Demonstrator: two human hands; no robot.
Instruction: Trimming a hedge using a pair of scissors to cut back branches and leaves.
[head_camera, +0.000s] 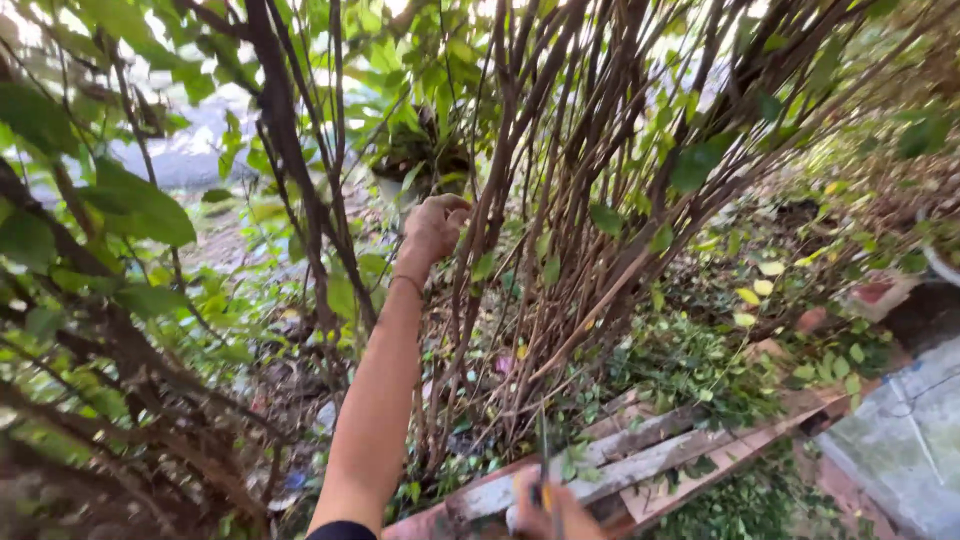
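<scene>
My left hand (432, 228) reaches up into a tall shrub (560, 150) of thin brown stems, its fingers curled around one of the stems. At the bottom edge, only partly in view, my right hand (552, 512) is closed on a tool (544, 470) with a yellowish handle. A thin dark blade on the tool points up toward the base of the stems. Green leaves hang among and around the stems.
Weathered wooden planks (650, 460) lie on the ground below the shrub, strewn with cut leafy twigs. A grey concrete slab (900, 440) is at the lower right, a pot rim (940, 262) at the right edge. Thick dark branches (120, 360) crowd the left.
</scene>
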